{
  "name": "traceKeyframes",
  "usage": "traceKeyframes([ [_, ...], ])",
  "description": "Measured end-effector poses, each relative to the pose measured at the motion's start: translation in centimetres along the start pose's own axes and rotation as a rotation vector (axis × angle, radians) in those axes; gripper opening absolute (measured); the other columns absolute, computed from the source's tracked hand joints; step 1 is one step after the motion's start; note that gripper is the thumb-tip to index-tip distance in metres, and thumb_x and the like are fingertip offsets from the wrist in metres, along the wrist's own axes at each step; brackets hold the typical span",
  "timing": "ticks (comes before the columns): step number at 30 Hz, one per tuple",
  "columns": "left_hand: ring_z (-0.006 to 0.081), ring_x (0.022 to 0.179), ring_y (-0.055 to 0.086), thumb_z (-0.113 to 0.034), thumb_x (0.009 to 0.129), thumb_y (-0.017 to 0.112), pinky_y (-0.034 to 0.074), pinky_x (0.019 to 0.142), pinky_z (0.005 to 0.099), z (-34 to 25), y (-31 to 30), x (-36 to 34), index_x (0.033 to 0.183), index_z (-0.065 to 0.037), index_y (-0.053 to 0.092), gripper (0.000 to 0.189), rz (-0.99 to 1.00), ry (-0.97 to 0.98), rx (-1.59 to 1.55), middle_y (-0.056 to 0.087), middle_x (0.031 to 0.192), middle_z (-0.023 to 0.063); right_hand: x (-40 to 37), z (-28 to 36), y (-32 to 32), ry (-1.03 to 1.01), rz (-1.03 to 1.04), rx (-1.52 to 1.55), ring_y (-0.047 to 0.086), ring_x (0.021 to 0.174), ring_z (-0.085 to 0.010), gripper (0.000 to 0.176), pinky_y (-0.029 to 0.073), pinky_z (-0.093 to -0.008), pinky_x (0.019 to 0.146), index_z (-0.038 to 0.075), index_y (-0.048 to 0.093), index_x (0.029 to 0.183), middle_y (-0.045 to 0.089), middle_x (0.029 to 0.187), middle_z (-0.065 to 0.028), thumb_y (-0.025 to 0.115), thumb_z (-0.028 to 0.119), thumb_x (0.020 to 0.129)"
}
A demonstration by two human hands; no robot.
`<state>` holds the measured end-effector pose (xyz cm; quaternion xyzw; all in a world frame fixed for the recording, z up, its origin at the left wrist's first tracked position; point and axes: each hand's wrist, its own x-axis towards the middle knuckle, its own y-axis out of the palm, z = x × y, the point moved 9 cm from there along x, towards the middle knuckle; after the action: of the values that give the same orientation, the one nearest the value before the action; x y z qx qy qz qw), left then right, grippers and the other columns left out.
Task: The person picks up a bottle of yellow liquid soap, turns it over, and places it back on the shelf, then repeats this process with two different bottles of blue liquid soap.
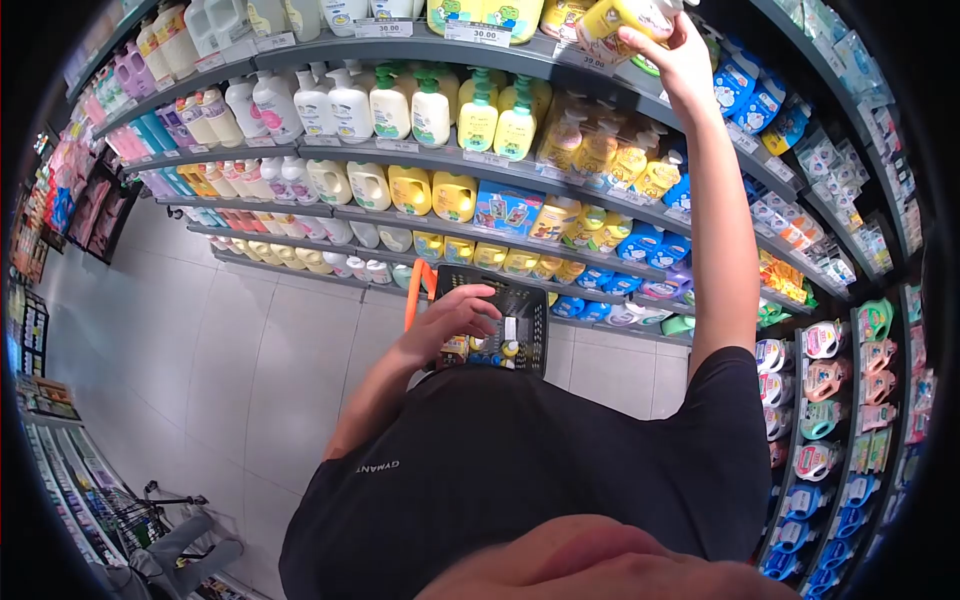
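My right hand (685, 68) is raised to the top shelf, its fingers closed on a yellow pump bottle (612, 28) with a printed label. The bottle is tilted in front of the shelf edge, and its top is cut off by the frame. My left hand (455, 318) hangs over a black shopping basket (538, 300), fingers loosely bent and apart, holding nothing that I can see. The basket's orange handle (414, 290) stands up beside that hand. Inside the basket lie several small items (508, 348), partly hidden by my shirt.
Curved shelves (430, 150) ahead hold rows of pump bottles and jugs. Racks with detergent jugs (823, 380) stand close on my right. Grey tiled floor (230, 350) stretches to the left, with a dark wheeled object (190, 545) at lower left.
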<state>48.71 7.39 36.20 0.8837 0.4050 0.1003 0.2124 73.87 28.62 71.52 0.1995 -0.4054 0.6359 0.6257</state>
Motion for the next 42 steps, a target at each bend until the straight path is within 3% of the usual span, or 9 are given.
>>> traceKeyframes([
  [16, 0.0176, 0.121, 0.060, -0.013, 0.104, 0.051, 0.048, 0.103, 0.0330, -0.7, 0.8, -4.3, 0.138, -0.001, 0.052, 0.036, 0.003, 0.070, 0.083, 0.063, 0.125, 0.0087, 6.1, -8.8, 4.8, 0.129, 0.213, 0.133, 0.068, 0.097, -0.0125, 0.026, 0.056, -0.0276, 0.085, 0.003, 0.071, 0.111, 0.071, 0.106, -0.0039, 0.076, 0.006, 0.086],
  [23, 0.0177, 0.122, 0.060, -0.012, 0.105, 0.051, 0.047, 0.104, 0.0334, -0.8, 0.2, -4.9, 0.137, -0.001, 0.053, 0.035, -0.025, 0.077, 0.080, 0.064, 0.125, 0.0090, 6.4, -17.6, 3.1, 0.312, 0.158, -0.278, 0.063, 0.113, -0.0152, 0.078, 0.047, -0.0306, 0.099, 0.000, 0.057, 0.134, 0.068, 0.123, -0.0082, 0.090, 0.040, 0.075],
  [29, 0.0182, 0.121, 0.060, -0.013, 0.105, 0.050, 0.047, 0.105, 0.0339, -0.7, 0.1, -4.5, 0.136, 0.000, 0.054, 0.034, -0.020, 0.091, 0.087, 0.064, 0.124, 0.0093, 6.2, -16.0, 3.2, 0.299, 0.247, -0.395, 0.064, 0.109, -0.0151, 0.081, 0.050, -0.0315, 0.094, 0.000, 0.056, 0.134, 0.068, 0.122, -0.0091, 0.086, 0.049, 0.078],
  [32, 0.0180, 0.120, 0.061, -0.013, 0.105, 0.049, 0.047, 0.105, 0.0339, -0.3, 0.1, -4.1, 0.136, 0.000, 0.054, 0.034, -0.016, 0.074, 0.103, 0.064, 0.124, 0.0092, 5.5, -14.2, 1.9, 0.197, 0.106, -0.778, 0.065, 0.102, -0.0143, 0.062, 0.051, -0.0308, 0.089, 0.000, 0.061, 0.127, 0.070, 0.114, -0.0079, 0.078, 0.045, 0.088],
  [33, 0.0179, 0.120, 0.061, -0.013, 0.105, 0.049, 0.047, 0.105, 0.0339, -0.3, -0.1, -4.0, 0.136, 0.000, 0.055, 0.034, -0.021, 0.065, 0.110, 0.064, 0.123, 0.0091, 3.2, -8.1, 1.9, 0.184, -0.104, -0.755, 0.064, 0.118, -0.0296, 0.065, 0.051, -0.0403, 0.101, -0.001, 0.053, 0.142, 0.067, 0.125, -0.0186, 0.075, 0.031, 0.090],
  [36, 0.0168, 0.117, 0.061, -0.013, 0.105, 0.048, 0.048, 0.103, 0.0335, 1.0, -0.9, -3.6, 0.136, 0.001, 0.055, 0.034, -0.024, 0.090, 0.062, 0.065, 0.122, 0.0085, 0.4, -3.6, 1.9, -0.035, -0.189, -0.633, 0.059, 0.126, -0.0366, 0.078, 0.046, -0.0456, 0.106, -0.001, 0.044, 0.149, 0.062, 0.133, -0.0232, 0.074, 0.040, 0.089],
  [37, 0.0146, 0.114, 0.061, -0.016, 0.105, 0.049, 0.048, 0.100, 0.0323, 1.4, -1.3, -3.6, 0.136, 0.000, 0.055, 0.035, -0.069, 0.054, 0.075, 0.065, 0.121, 0.0075, -0.8, -2.1, 2.4, -0.213, -0.185, -0.667, 0.061, 0.123, -0.0334, 0.076, 0.048, -0.0430, 0.102, -0.001, 0.045, 0.148, 0.062, 0.134, -0.0222, 0.073, 0.039, 0.090],
  [40, 0.0125, 0.111, 0.061, -0.018, 0.106, 0.049, 0.049, 0.096, 0.0305, 2.3, -2.1, -3.1, 0.133, -0.002, 0.057, 0.033, -0.135, -0.068, 0.046, 0.065, 0.119, 0.0061, -4.9, 0.6, 4.0, -0.190, -0.030, -0.442, 0.064, 0.104, -0.0193, 0.052, 0.051, -0.0329, 0.090, 0.001, 0.052, 0.142, 0.068, 0.117, -0.0139, 0.069, 0.020, 0.096],
  [42, 0.0152, 0.111, 0.061, -0.016, 0.106, 0.047, 0.048, 0.097, 0.0312, 2.7, -2.4, -2.2, 0.133, -0.001, 0.057, 0.032, -0.092, 0.006, 0.063, 0.065, 0.119, 0.0076, -7.7, 0.2, 4.9, 0.027, 0.105, -0.227, 0.064, 0.093, -0.0142, 0.035, 0.051, -0.0291, 0.084, 0.002, 0.060, 0.132, 0.069, 0.103, -0.0079, 0.065, 0.012, 0.099],
])
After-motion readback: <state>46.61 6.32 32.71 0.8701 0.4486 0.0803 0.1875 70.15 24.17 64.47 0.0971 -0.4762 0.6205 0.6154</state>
